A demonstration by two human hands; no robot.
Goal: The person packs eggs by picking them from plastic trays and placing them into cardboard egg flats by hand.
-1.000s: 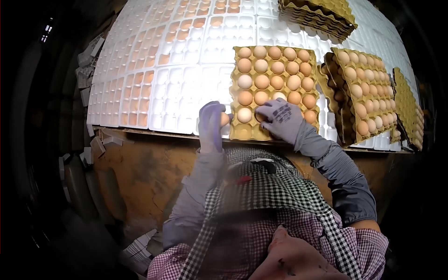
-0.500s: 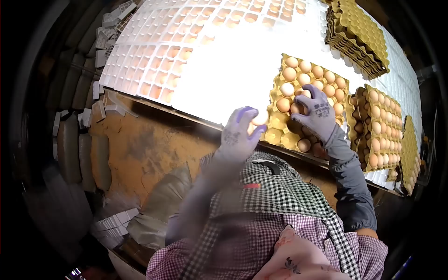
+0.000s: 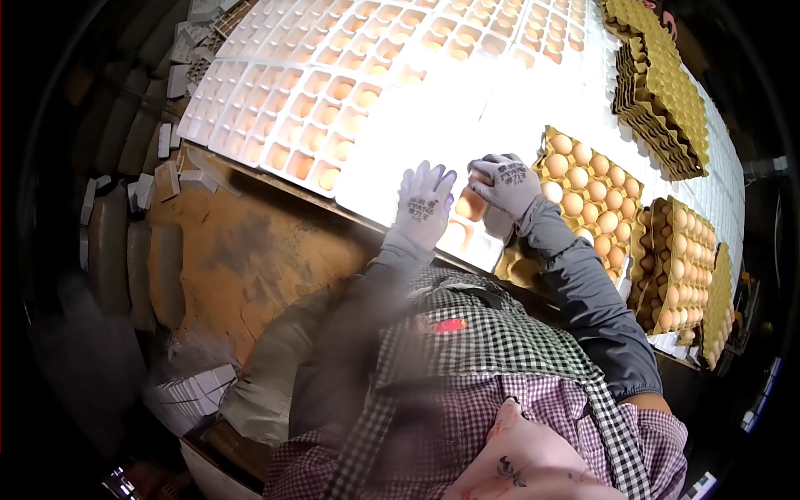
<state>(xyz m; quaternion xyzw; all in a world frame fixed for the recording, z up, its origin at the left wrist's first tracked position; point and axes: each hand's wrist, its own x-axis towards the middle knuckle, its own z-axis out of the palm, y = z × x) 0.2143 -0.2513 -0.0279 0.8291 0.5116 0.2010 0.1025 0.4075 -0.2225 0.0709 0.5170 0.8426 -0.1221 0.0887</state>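
Over the white foam trays (image 3: pixel 367 187), my left hand (image 3: pixel 423 204), gloved, has its fingers extended and nothing visible in it. Close on its right, my gloved right hand (image 3: pixel 506 182) curls its fingers round an egg (image 3: pixel 481 177). Just below that hand, a brown egg (image 3: pixel 470 205) sits in a foam tray cell, and another egg (image 3: pixel 454 236) lies in a nearer cell. The brown pulp tray of eggs (image 3: pixel 546 137) is right of my right hand, its near part partly hidden by my right forearm. Several of its near cells hold no egg.
Foam trays with eggs (image 3: pixel 292 125) spread across the left. A stack of pulp trays (image 3: pixel 662 108) stands at the back right. Tilted pulp trays with eggs (image 3: pixel 679 267) stand at the right. White foam pieces (image 3: pixel 196 396) lie at lower left.
The view has turned, shifting the table rightward and down. My right hand has moved from the pulp tray to the foam tray. My left hand has let go of its egg and opened.
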